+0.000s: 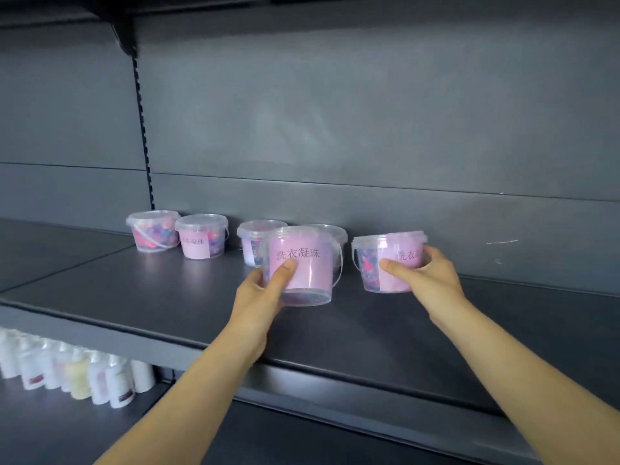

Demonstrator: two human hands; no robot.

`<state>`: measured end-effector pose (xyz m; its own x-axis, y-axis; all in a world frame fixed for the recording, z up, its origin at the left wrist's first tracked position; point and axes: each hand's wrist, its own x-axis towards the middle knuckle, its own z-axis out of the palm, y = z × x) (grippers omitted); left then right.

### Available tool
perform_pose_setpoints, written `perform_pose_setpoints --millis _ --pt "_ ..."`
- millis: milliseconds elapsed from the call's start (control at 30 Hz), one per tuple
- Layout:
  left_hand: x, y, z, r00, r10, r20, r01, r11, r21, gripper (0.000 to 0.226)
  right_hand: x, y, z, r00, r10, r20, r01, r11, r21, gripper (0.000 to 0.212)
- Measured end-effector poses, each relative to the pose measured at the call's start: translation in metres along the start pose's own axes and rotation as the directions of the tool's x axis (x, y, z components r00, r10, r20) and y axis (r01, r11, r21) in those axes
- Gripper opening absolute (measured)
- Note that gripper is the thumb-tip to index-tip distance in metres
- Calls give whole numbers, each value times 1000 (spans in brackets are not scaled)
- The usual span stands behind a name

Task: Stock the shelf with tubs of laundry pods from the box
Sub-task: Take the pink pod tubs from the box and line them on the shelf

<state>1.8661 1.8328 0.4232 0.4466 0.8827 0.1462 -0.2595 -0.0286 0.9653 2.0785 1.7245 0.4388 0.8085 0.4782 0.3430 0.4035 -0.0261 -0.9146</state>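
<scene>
My left hand (265, 286) grips a clear tub of laundry pods with a pink label (307, 273), held just above the dark shelf (167, 297). My right hand (426, 273) grips a second pod tub (379, 260) further right, close to the shelf's back wall. Several more tubs stand in a row at the back: one at far left (152, 231), one beside it (201, 236), and two (250, 236) partly hidden behind the tub in my left hand. The box is not in view.
The grey back panel (369, 129) rises behind the row. A slotted upright (142, 129) divides the shelf bays. On the lower shelf at bottom left stand several white and yellow bottles (77, 374). Bare shelf surface stretches to the right of my right hand.
</scene>
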Motion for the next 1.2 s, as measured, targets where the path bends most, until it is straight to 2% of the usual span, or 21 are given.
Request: perform_pose_setpoints --millis 67,133,233,333,400,533,600,633,667,700,767,833,867,933,967,1033,1067,1200 --pt "7 -2 8 1000 2 -25 -2 1000 -14 44 20 9 6 1000 -4 -16 3 999 -39 59" --pt "13 -6 15 1000 3 -27 -3 1000 -12 59 35 19 11 1000 8 -12 -9 995 -101 67" --pt "18 -9 25 1000 22 -2 -22 1000 15 62 46 32 13 999 18 29 -12 977 -212 70" --pt "23 -10 33 999 52 2 -52 996 74 76 53 38 14 997 -6 80 26 967 -252 53" --pt "25 -9 38 998 60 10 -61 994 88 77 57 38 15 996 2 87 22 962 -271 50" --pt "28 -8 44 998 58 9 -59 995 84 66 63 34 8 986 54 161 4 940 -342 42" --pt "28 -9 48 998 64 25 -66 994 84 54 60 31 -1 974 106 202 -14 911 -411 22" --pt "29 -8 51 997 73 35 -76 993 87 49 56 27 -8 968 121 218 -25 917 -398 18" --pt "29 -7 55 996 77 48 -81 993 90 45 51 23 -15 960 128 249 -38 941 -337 24" --pt "30 -7 60 995 81 63 -86 992 89 44 44 16 -22 949 128 289 -64 973 -221 29" --pt "30 -7 74 990 104 98 -113 990 87 52 23 0 -37 919 75 387 -90 996 20 28" --pt "27 -9 93 982 125 139 -137 988 73 65 6 -10 -51 910 6 414 -68 988 136 33" --pt "25 -11 104 977 132 166 -145 987 69 67 -2 -14 -56 917 -20 399 -48 986 160 34" --pt "16 -14 128 961 166 223 -188 979 82 54 -10 -16 -67 940 -53 338 -16 980 200 35" --pt "13 -15 140 949 186 256 -216 972 94 50 -12 -16 -73 950 -67 305 0 977 214 44" --pt "10 -19 159 913 225 341 -278 954 114 55 -12 -13 -88 973 -56 224 8 978 210 66" --pt "9 -20 167 894 228 387 -295 947 123 58 -10 -10 -95 983 -42 181 6 981 196 70" --pt "20 -33 198 840 194 508 -364 894 261 51 2 6 -122 1000 -23 -1 23 993 119 46"
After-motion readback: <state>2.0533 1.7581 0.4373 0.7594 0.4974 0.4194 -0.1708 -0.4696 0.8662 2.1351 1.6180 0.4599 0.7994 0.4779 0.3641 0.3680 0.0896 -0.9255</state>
